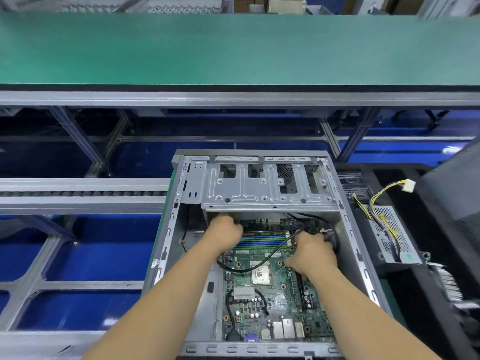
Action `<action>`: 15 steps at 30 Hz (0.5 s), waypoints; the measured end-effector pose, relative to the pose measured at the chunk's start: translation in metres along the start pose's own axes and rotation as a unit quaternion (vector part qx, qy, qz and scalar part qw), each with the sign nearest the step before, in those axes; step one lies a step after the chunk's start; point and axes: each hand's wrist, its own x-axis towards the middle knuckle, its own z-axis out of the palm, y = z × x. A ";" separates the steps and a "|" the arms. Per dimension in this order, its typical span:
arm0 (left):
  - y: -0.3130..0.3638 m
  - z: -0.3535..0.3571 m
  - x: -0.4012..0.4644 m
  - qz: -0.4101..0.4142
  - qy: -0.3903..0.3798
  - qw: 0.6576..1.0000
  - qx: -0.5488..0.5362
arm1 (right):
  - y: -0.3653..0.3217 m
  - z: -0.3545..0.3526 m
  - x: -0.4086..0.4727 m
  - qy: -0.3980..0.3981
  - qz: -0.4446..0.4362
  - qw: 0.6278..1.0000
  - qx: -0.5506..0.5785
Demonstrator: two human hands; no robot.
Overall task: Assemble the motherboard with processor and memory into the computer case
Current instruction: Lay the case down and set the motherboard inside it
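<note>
The open grey computer case (166,245) lies in front of me with the green motherboard (275,302) inside it. The silver processor (260,274) sits mid-board, and blue and green memory slots (262,241) run across its far part. My left hand (225,235) reaches under the drive cage (259,188) at the board's far left corner, fingers curled down over the edge. My right hand (310,252) is at the board's far right, fingers curled around a black cable (272,255) that loops across the board. The fingertips of both hands are hidden.
A power supply (392,235) with yellow and black wires lies right of the case. A dark case panel (457,203) stands at the far right. A green conveyor belt (233,48) runs behind, with aluminium rails and blue floor at the left.
</note>
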 end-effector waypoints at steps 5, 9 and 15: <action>-0.019 0.023 -0.032 0.082 -0.062 0.981 0.162 | -0.002 -0.003 -0.005 -0.004 -0.011 1.000 -0.018; -0.021 0.020 -0.026 0.124 0.010 0.973 0.194 | -0.003 -0.006 -0.009 0.018 -0.021 0.999 -0.032; -0.021 0.015 -0.009 0.114 0.053 0.986 0.114 | -0.001 -0.007 -0.009 0.021 -0.023 0.999 -0.028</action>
